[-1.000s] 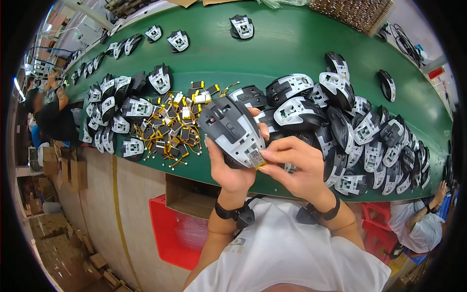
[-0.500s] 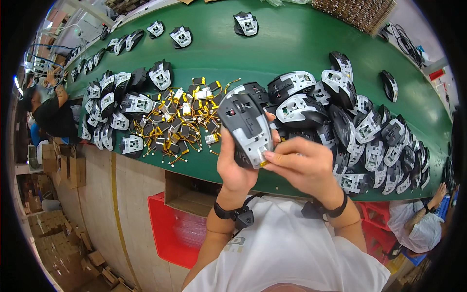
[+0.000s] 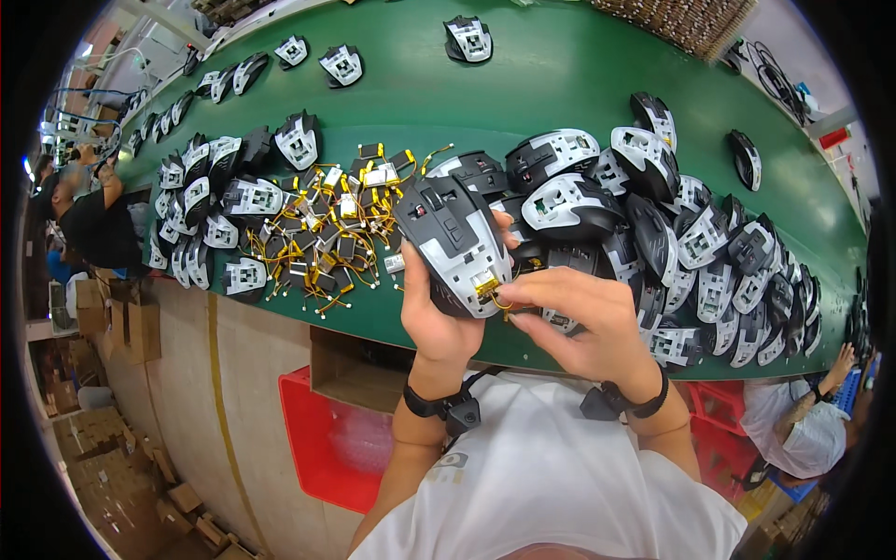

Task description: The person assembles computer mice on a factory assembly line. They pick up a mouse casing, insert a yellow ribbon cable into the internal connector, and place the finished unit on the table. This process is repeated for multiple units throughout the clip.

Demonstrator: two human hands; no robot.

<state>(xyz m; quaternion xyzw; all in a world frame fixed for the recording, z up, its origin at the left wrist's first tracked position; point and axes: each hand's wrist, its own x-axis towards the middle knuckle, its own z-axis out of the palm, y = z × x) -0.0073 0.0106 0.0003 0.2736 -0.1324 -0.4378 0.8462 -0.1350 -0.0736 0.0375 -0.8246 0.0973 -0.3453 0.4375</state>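
Holding: left hand [image 3: 439,313] grips mouse shell [image 3: 455,243], underside up, just above table edge, center of frame, tilted w/ its front toward upper left.
Mouse shell: black & grey, open cavity near its lower end w/ small gold battery [image 3: 483,283] seated in it; thin yellow wire [image 3: 499,301] loops out at the bottom.
Left fingers: wrapped round shell's left side & back, thumb along the right edge — closed on it.
Right hand [image 3: 583,322]: lower right of shell; fingers [image 3: 523,287] pinched narrow at the battery/wire end, touching it.
Wrists: black band on each, lower center.
Loose batteries [image 3: 327,233]: heap w/ yellow leads, left of shell on table.
Shell pile, right [image 3: 691,243]: many black/grey shells, center to right edge.
Shell rows, left [image 3: 201,201]: packed along upper left.
Table [image 3: 560,75]: green, curved across upper frame.
Red bin [image 3: 322,439]: under table edge, lower left of center.
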